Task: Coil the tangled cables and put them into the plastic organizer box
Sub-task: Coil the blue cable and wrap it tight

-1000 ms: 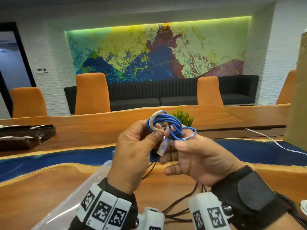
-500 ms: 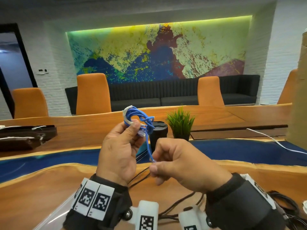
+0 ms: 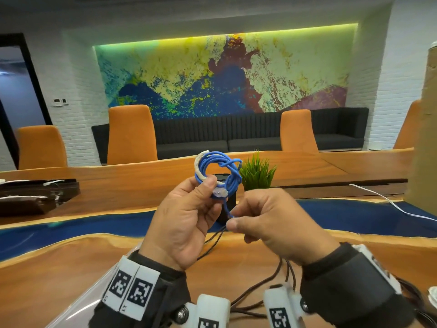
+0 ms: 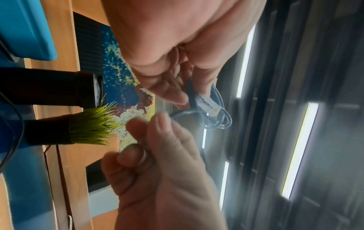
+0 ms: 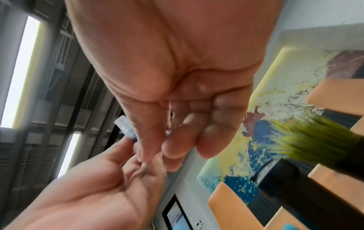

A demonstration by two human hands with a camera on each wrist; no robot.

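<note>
- Where the head view shows the whole scene, the left hand (image 3: pixel 186 218) is raised above the bench (image 3: pixel 59 268), thumb and fingers pinching a small coil of blue cable (image 3: pixel 217 171) with a white wrap on part of the loop.
- The right hand (image 3: pixel 267 221), just beside and lower, pinches the loose blue end running down from the coil.
- Only the left wrist view shows the clear plug (image 4: pixel 206 102) plainly, lying against the coil at the left fingertips (image 4: pixel 173 96).
- The right wrist view is blurred; a bit of clear plug shows beside the thumb.
- Square black-and-white marker patterns sit on both wrist bands; no readable writing.
- Dark cables (image 3: pixel 255 285) lie on the bench below the hands; a clear plastic box edge (image 3: pixel 94 294) shows at lower left.
- A small green plant (image 3: pixel 256 171) stands behind the coil.
</note>
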